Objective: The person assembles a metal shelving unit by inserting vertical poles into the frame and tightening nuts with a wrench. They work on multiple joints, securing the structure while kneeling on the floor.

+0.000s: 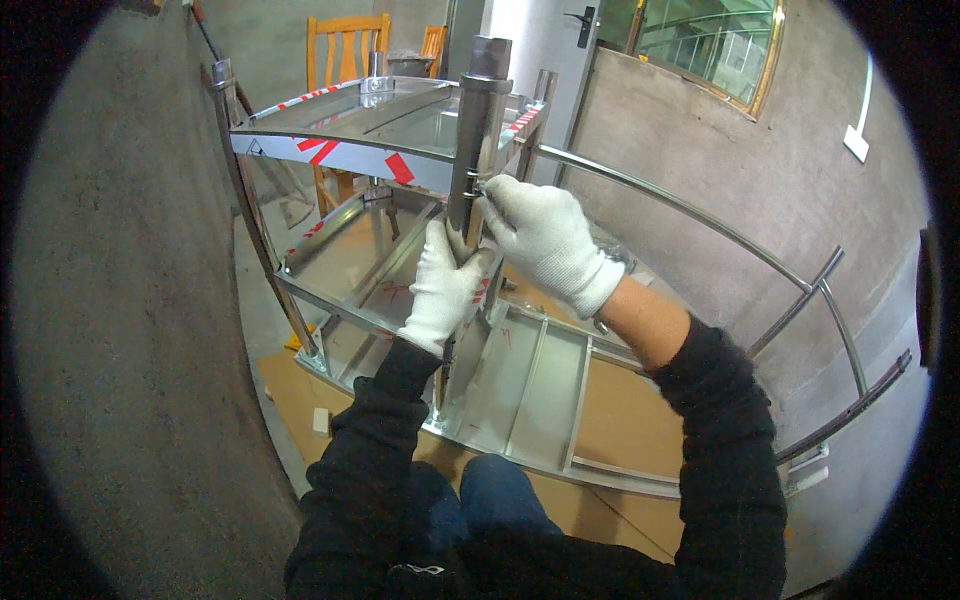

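A thick metal post (pixel 482 110) with a stepped top stands upright at the near corner of a tiered metal stair frame (pixel 352 158). Around the lower part of this post my left hand (pixel 440 290), in a white knit glove, is closed with its thumb up along the side. My right hand (pixel 545 235), gloved alike, is pressed against the post's right side higher up. Its fingers are closed by a small fitting there; what they pinch is hidden. Red-and-white tape runs along the upper tread's edge.
A curved metal rail (pixel 680 205) reaches right from the frame toward the wall. Lower treads (pixel 525 385) stand over cardboard (pixel 625 420) near my knees. A wooden chair (pixel 345 50) is behind the frame, and a concrete wall (pixel 120 300) rises close on the left.
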`<control>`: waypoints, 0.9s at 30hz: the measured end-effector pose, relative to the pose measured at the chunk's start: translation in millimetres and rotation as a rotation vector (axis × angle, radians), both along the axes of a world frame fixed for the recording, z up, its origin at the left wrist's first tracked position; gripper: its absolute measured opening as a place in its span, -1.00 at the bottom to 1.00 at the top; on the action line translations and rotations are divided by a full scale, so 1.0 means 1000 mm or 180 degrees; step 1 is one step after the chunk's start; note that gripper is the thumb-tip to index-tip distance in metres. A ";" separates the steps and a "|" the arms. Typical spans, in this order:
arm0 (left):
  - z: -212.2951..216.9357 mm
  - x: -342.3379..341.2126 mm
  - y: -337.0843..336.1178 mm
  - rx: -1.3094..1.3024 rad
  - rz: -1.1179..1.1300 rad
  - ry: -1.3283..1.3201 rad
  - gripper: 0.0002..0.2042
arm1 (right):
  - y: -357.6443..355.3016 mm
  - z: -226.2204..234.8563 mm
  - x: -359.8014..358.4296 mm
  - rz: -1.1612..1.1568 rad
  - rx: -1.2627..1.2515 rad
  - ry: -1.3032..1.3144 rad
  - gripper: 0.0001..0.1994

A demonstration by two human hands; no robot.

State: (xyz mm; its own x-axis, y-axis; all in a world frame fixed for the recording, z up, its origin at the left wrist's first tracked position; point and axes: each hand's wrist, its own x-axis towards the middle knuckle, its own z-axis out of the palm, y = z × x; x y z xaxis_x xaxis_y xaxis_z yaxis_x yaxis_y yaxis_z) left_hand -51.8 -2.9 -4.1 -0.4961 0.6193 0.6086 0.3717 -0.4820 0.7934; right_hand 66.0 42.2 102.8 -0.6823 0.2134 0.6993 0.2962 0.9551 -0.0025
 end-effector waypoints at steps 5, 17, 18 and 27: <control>-0.002 0.000 -0.009 -0.0057 -0.0158 0.0220 -0.54 | -0.010 -0.032 -0.023 0.0562 -0.1939 0.1635 -0.77; -0.056 -0.018 -0.001 -0.0021 -0.2134 -0.1051 -0.58 | -0.071 -0.025 -0.069 0.3578 -0.5948 0.4301 -0.76; -0.055 -0.018 -0.001 -0.0031 -0.2143 -0.1047 -0.58 | -0.070 -0.023 -0.068 0.3746 -0.6089 0.4387 -0.76; -0.045 -0.016 -0.016 0.0059 -0.1756 -0.0929 -0.63 | -0.081 -0.041 -0.056 0.3623 -0.5857 0.3453 -0.75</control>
